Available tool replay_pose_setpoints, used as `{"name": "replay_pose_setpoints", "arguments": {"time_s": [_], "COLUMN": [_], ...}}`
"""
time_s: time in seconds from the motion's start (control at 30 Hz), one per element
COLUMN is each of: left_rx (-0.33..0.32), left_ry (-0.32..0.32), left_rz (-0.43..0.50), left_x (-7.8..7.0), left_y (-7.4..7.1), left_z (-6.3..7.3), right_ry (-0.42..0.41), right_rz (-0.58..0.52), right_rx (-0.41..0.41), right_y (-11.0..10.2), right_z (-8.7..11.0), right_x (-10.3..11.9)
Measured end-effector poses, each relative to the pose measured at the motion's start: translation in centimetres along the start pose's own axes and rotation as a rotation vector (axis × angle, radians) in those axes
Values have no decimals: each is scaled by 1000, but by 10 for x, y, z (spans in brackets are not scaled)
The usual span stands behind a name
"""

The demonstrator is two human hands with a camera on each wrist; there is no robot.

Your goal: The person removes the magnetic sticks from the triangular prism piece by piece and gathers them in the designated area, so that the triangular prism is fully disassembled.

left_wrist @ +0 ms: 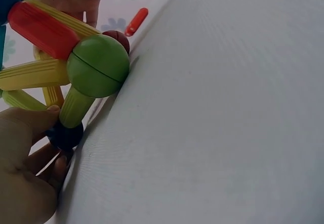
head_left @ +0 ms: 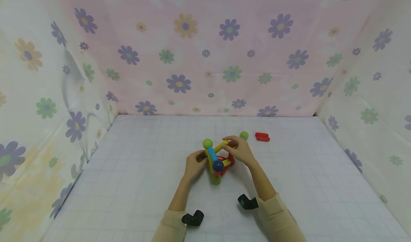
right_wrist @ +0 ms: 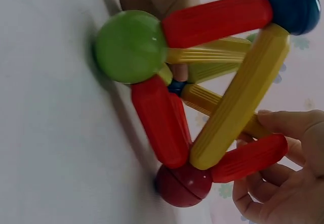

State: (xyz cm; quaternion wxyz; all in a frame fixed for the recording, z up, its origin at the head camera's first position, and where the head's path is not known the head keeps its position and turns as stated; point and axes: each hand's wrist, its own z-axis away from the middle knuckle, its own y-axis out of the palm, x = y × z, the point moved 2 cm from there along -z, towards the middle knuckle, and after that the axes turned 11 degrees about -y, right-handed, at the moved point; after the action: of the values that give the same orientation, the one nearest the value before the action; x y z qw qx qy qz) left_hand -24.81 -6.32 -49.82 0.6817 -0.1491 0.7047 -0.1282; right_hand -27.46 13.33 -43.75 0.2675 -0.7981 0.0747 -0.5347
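A frame of colored rods and balls, like a magnetic building toy, stands on the table between the hands. A light green ball (head_left: 207, 143) and a dark blue ball (head_left: 218, 166) top it, joined by a light blue rod (head_left: 212, 154). At its base are a green ball (left_wrist: 98, 66) and a dark red ball (right_wrist: 183, 186). My left hand (head_left: 194, 165) holds the frame's left side by a low dark blue ball (left_wrist: 66, 135), thumb near a green rod (left_wrist: 76, 107). My right hand (head_left: 239, 149) pinches a yellow rod (head_left: 221, 146) at the far side. A red rod (right_wrist: 250, 158) juts from the dark red ball.
Beyond my right hand lie a loose green ball (head_left: 244, 135) and two red rods (head_left: 262, 137) side by side. Black wrist devices (head_left: 248, 201) sit at both sleeves. Flowered cloth walls (head_left: 218, 56) border the white table (head_left: 144, 170) at back and sides.
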Motion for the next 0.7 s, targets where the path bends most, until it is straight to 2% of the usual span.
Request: {"name": "replay_pose_setpoints", "arguments": {"time_s": [0.2,0.27,0.53,0.7], "left_rx": [-17,-19,-28,-32], "left_ry": [24,24,25,33], "left_rz": [-9,-13,-23,-19], "left_x": [2,2,1,0], "left_y": [2,2,2,2], "left_z": [0,0,1,1], "right_ry": [101,107,150,137], "right_rz": [-114,-149,-177,-192], "right_rx": [95,119,130,124], "right_y": [-7,-9,-8,-9], "right_z": [-11,-13,-17,-16], "right_x": [-5,-3,-20,-23]}}
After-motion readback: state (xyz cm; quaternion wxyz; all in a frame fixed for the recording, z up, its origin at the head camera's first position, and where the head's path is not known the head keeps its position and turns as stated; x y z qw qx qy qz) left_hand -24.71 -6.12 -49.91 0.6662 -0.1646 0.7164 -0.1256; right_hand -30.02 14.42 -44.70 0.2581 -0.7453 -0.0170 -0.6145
